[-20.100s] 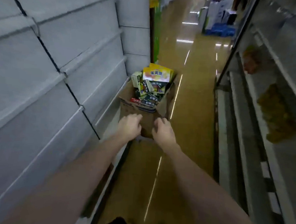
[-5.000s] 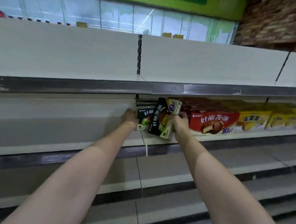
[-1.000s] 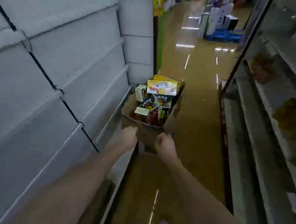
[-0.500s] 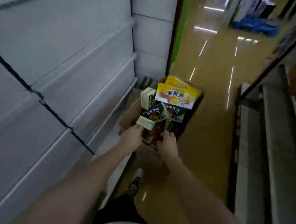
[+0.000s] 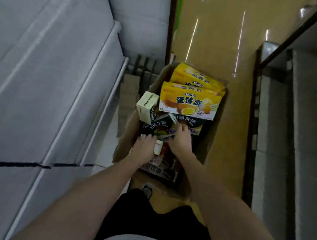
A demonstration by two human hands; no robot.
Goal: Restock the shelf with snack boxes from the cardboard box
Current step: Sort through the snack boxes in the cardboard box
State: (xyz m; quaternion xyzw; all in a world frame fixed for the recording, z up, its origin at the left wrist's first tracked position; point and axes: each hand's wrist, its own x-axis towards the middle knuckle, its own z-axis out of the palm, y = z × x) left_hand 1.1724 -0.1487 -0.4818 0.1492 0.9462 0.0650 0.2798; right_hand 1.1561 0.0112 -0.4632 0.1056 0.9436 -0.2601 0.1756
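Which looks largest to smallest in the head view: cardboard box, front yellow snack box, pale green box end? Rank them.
1. cardboard box, holding all the rest.
2. front yellow snack box, its broad face showing.
3. pale green box end, only a narrow end visible, so its full size is unsure.

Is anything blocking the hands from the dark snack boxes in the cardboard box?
No. Both the left hand and right hand already rest on the dark green snack boxes inside the open brown cardboard box; nothing covers them.

cardboard box (image 5: 210, 141): matt brown corrugated paperboard. snack boxes (image 5: 189, 103): printed card, slight sheen. floor (image 5: 213, 40): smooth, glossy, reflecting light streaks; shelf (image 5: 64, 78): matt pale grey, looks like painted metal.
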